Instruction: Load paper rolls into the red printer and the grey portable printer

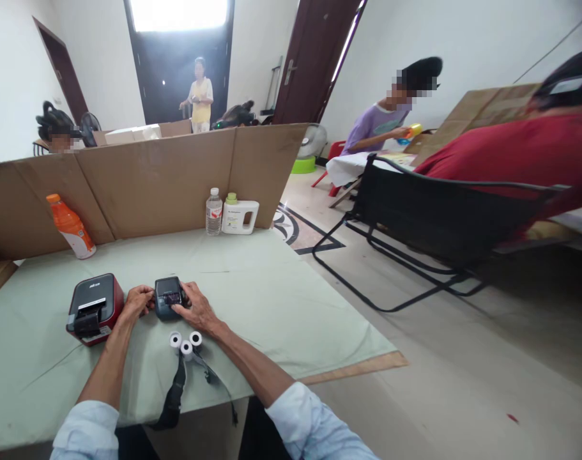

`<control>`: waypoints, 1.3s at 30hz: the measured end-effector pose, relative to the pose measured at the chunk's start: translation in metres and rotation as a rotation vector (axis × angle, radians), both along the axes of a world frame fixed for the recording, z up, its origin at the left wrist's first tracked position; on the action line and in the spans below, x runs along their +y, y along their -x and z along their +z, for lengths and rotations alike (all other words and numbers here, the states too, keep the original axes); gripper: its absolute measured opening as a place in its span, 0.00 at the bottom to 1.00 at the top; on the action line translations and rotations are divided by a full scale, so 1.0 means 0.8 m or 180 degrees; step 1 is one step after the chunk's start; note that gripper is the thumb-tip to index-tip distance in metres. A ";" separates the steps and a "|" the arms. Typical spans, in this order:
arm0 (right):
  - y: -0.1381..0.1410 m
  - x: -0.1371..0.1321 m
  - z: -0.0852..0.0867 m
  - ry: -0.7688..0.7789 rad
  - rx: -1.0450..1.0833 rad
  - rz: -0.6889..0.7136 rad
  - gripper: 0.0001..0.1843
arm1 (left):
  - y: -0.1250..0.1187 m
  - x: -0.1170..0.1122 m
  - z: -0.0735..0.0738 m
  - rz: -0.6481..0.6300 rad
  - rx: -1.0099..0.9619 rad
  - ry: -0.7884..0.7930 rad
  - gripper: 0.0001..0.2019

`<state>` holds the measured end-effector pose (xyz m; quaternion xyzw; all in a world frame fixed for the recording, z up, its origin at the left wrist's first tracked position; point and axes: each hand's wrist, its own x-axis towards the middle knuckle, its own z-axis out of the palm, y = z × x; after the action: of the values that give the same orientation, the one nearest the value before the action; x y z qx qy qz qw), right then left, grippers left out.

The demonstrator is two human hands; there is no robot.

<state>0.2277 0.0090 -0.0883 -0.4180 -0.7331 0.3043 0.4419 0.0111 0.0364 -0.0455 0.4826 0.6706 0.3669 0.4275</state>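
Observation:
A small dark handheld printer (168,295) lies on the pale green tablecloth (252,287). My left hand (138,301) grips its left side with curled fingers. My right hand (195,306) rests on its right side, fingers bent over its top. Three small white paper rolls (186,343) lie just in front of the device, beside a black strap (176,396) that hangs over the table's near edge. A red and black label printer (95,308) stands to the left of my left hand.
An orange drink bottle (71,226) leans at the back left. A water bottle (214,211) and white jug (239,215) stand by the cardboard wall (151,179). A black folding chair (434,217) holds a person in red at right. Other people sit and stand farther back.

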 end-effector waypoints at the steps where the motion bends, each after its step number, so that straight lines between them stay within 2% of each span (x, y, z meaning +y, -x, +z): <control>1: 0.000 -0.001 0.001 0.0006 -0.0024 0.0000 0.36 | -0.001 -0.001 0.002 -0.0007 -0.0042 0.0036 0.06; 5: -0.002 -0.001 0.002 0.0009 -0.0108 0.0036 0.34 | -0.003 -0.003 0.007 0.0003 -0.0136 0.0180 0.07; 11: -0.003 -0.001 -0.006 0.0034 -0.0066 0.0073 0.36 | -0.006 -0.004 0.011 0.0073 -0.0123 0.0342 0.05; 23: -0.004 0.000 -0.010 0.0010 -0.0085 0.0025 0.38 | -0.009 0.001 0.012 0.0145 0.0066 0.0383 0.03; 39: -0.004 -0.003 -0.005 0.0016 -0.0106 0.0022 0.40 | -0.006 -0.006 0.022 -0.0019 0.0217 0.0434 0.03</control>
<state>0.2307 0.0067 -0.0923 -0.4216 -0.7410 0.3007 0.4275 0.0162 0.0318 -0.0280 0.4665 0.7068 0.3025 0.4374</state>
